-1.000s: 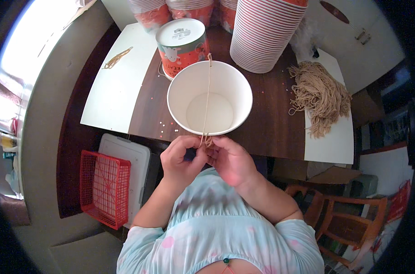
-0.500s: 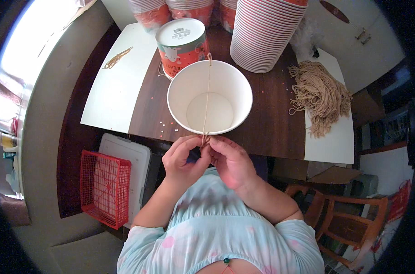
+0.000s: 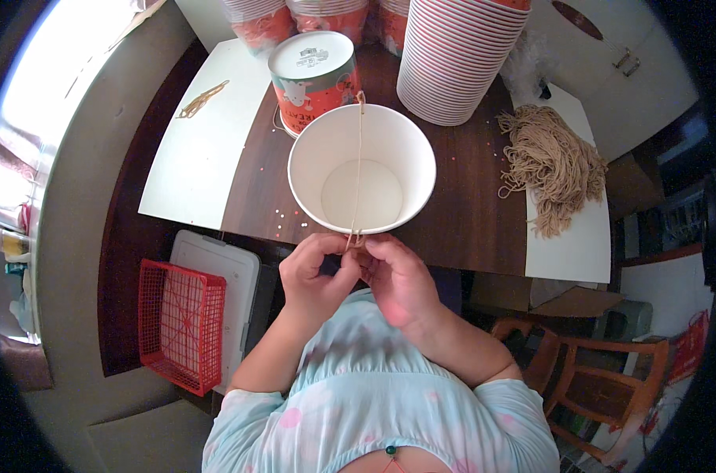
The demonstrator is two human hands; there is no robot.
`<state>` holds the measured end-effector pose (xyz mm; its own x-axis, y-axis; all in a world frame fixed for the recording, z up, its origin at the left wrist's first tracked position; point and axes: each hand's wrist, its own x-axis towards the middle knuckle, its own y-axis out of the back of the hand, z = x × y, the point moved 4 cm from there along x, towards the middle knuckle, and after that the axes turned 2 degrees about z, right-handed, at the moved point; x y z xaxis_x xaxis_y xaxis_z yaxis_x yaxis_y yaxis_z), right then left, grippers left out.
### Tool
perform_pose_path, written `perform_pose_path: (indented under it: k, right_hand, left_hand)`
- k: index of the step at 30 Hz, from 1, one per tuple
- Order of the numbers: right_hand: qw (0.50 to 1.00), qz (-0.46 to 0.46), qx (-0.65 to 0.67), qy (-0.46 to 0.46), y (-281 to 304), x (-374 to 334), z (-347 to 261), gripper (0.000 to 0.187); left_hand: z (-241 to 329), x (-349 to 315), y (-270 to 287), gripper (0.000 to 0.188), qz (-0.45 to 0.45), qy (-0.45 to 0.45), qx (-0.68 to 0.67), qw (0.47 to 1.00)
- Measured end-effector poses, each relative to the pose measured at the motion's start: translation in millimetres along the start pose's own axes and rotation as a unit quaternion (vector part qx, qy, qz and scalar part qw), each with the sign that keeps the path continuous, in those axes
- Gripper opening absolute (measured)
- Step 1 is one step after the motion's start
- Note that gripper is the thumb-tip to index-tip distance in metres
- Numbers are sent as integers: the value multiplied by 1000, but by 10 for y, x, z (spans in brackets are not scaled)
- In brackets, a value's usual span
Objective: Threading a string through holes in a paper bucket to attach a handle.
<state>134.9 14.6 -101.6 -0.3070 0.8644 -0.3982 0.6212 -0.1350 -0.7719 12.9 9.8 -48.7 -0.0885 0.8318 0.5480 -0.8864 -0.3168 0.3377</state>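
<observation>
A white-lined paper bucket (image 3: 311, 173) stands upright at the front of the table, its mouth toward me. A thin tan cord (image 3: 359, 150) crosses that mouth from a knot on the far rim to the near rim. Just outside the near rim, the cord makes a small loop between my fingertips. My left hand (image 3: 320, 272) pinches the cord between thumb and forefinger. Close against it, my right hand (image 3: 401, 276) also has thumb and finger closed on the cord. The curled fingers hide the cord's ends.
An upturned printed bucket (image 3: 315, 87) stands behind the open one. A tall stack of nested buckets (image 3: 456, 63) rises at the back right. Tan cords lie in a heap (image 3: 555, 165) at the right and in a small bunch (image 3: 204, 100) at the left. A red basket (image 3: 183, 323) stands low left.
My fingers have shifted slightly at the near rim, and the small cord loop shows more plainly between them. The buckets have stayed in place.
</observation>
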Motion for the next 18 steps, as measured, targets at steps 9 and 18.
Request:
perform_pose_path:
  k: [9,18]
  right_hand:
    - [993,-7,-109,-44,1,46,-63,30]
    - [996,-39,-80,-31,-29,104,-103,26]
  left_hand:
    - [-54,57,102,13,-60,35,-29,997]
    - [-190,21,206,13,-62,151,-89,983]
